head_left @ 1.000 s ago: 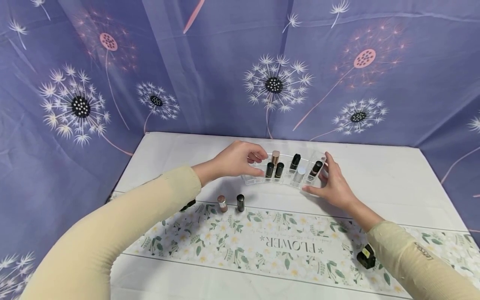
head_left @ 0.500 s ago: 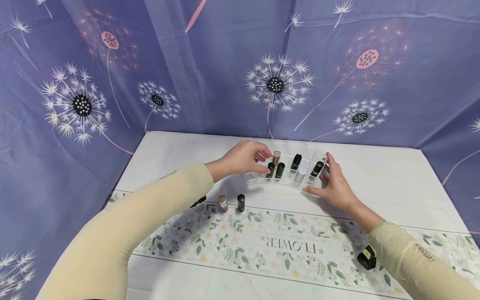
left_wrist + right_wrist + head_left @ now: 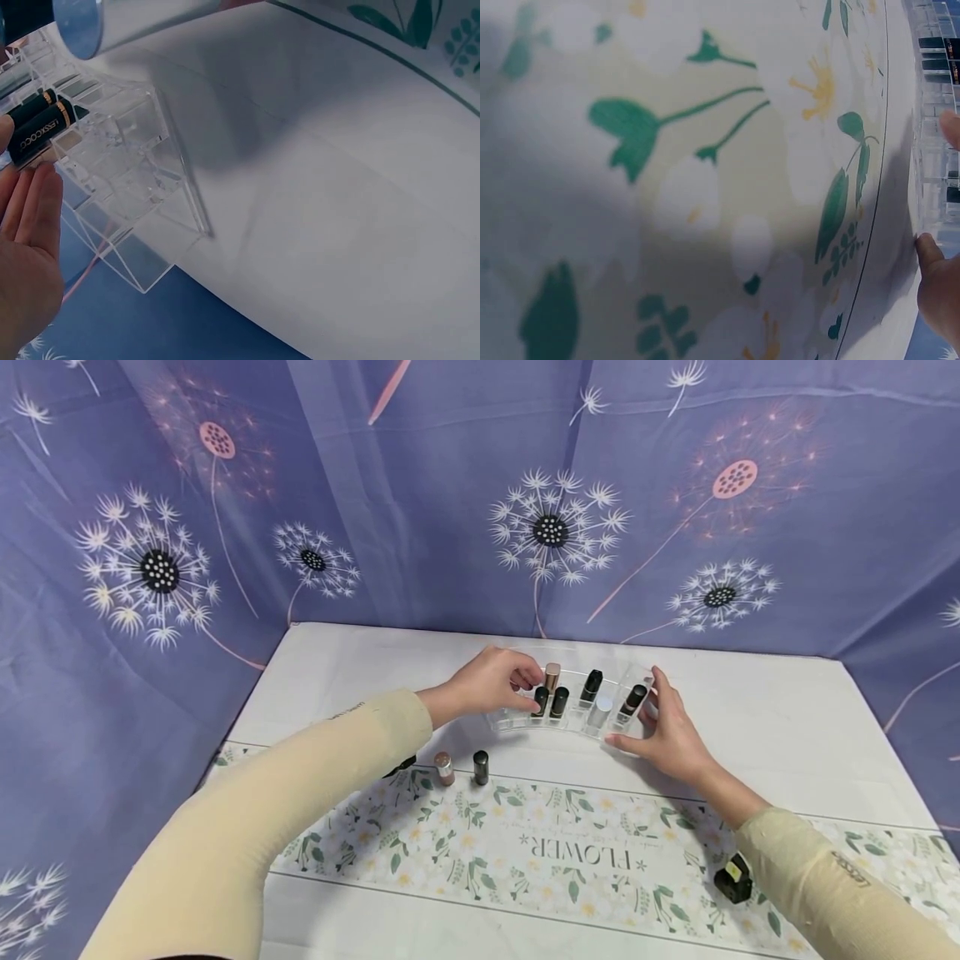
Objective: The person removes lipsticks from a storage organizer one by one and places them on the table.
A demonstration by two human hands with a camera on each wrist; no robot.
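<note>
Left fingers pinch a "JESSXCOCO" lipstick; right fingers, spread, clasp the rack; runner reads "FLOWER".

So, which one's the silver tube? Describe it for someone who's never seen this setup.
Toward the back of the white table, find the curved clear holder, its right end at the person's right hand. In its near row, look just left of the rightmost tube. That's the silver tube: its pale top stands out because its closest neighbours have black ones.
</note>
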